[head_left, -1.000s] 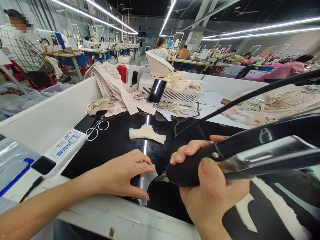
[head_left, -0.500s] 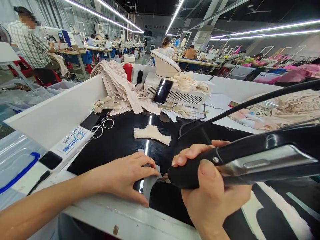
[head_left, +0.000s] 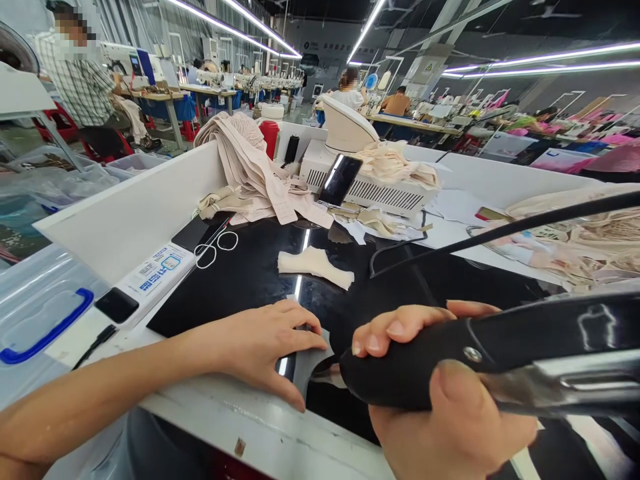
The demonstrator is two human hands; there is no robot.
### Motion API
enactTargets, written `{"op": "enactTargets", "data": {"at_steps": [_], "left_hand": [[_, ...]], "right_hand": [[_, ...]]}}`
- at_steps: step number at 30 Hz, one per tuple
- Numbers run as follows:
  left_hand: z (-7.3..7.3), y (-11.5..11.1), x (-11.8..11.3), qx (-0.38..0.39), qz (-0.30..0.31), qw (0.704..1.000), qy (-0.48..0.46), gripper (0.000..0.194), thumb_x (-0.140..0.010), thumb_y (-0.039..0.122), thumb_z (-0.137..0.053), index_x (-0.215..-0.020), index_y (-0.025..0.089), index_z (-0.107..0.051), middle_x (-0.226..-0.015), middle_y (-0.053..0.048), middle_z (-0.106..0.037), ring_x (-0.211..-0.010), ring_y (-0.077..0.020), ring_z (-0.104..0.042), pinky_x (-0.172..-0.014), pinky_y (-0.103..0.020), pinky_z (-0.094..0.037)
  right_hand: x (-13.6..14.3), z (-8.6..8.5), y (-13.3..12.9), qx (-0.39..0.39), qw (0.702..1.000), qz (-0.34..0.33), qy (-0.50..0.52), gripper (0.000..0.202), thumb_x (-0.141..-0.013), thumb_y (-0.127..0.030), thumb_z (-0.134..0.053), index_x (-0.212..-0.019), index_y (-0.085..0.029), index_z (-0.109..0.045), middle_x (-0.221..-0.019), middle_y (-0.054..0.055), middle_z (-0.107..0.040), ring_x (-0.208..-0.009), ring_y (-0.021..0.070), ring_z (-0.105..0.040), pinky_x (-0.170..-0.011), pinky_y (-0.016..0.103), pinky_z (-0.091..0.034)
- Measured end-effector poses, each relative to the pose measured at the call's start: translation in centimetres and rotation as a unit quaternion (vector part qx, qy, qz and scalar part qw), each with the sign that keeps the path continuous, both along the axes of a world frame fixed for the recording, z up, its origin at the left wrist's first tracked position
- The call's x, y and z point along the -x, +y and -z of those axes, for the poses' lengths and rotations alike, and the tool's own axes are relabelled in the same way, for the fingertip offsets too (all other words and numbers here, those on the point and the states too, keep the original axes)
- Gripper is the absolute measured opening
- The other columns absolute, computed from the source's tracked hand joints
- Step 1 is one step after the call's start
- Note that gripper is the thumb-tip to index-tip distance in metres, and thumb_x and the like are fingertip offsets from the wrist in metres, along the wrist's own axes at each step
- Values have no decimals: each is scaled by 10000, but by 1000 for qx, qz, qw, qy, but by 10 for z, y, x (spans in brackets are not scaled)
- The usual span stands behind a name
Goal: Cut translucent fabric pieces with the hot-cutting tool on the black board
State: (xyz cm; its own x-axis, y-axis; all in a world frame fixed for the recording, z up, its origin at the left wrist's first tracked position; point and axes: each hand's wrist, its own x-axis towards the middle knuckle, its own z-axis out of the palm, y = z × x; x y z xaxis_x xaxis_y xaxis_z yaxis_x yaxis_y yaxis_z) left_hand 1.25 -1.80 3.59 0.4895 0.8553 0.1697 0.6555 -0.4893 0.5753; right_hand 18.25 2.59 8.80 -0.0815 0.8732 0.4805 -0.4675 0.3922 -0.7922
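Observation:
My right hand (head_left: 440, 420) is wrapped round a black hand tool (head_left: 400, 367) with a rounded end and a shiny metal strip; its exact kind I cannot make out. A small metal tip shows below its rounded end, low over the black work surface (head_left: 240, 267). Beside it lies my left hand (head_left: 270, 340), palm down with fingers spread, its fingertips on a thin grey curved piece (head_left: 313, 363). Part of that piece is hidden under the hand. Just beyond, a cream fabric cut-out (head_left: 315, 263) lies flat.
A black cable (head_left: 500, 237) arches across the right side. At the back are a phone (head_left: 341, 180), pale fabric strips (head_left: 250, 167) and a white vented box (head_left: 390, 197). A white box (head_left: 155, 270) and a plastic bin (head_left: 45, 327) stand left. Other people sit at machines beyond.
The view has shifted, so the table scene sits farther right. The black tool in my right hand is tilted differently and looks nearer. My left hand keeps its place on the grey piece.

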Motion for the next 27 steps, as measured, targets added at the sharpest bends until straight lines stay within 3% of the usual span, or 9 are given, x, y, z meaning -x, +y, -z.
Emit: {"op": "enactTargets", "data": {"at_steps": [5,15,22,27], "left_hand": [[-1,1,0,-2,8,1000,2,684,-770,417,-857,-1362,190,-599,-1374,-132,-574,-1274,-328,-541,-1140,-469,-409],[-7,1,0,-1,9,1000,-2,636,-793,397,-848,-1340,172,-612,-1358,-143,-598,-1279,-321,-547,-1152,-474,-395],[-4,3,5,-25,-17,999,19,147,-997,221,-610,-1123,192,-682,-1275,-80,-688,-1272,-257,-562,-1236,-571,-197],[-3,0,0,-40,-5,999,-3,150,-1010,179,-573,-998,191,-722,-1010,-31,-723,-1027,-185,-643,-1238,-488,-226]], "right_hand": [[-11,0,-8,15,999,-39,-19,349,-741,-347,-803,-1020,-268,-608,-696,-44,-643,-516,188,-608,-437,353,-518],[-5,3,-10,6,1000,-10,-6,350,-747,-324,-806,-1031,-258,-613,-696,-53,-642,-509,173,-580,-436,336,-501],[-19,-4,10,3,998,69,-12,369,-666,-315,-820,-968,-248,-620,-671,-60,-637,-496,153,-568,-422,295,-500],[-30,-8,29,23,989,144,-31,359,-618,-255,-772,-934,-255,-601,-638,-80,-622,-488,157,-544,-441,310,-509]]}}
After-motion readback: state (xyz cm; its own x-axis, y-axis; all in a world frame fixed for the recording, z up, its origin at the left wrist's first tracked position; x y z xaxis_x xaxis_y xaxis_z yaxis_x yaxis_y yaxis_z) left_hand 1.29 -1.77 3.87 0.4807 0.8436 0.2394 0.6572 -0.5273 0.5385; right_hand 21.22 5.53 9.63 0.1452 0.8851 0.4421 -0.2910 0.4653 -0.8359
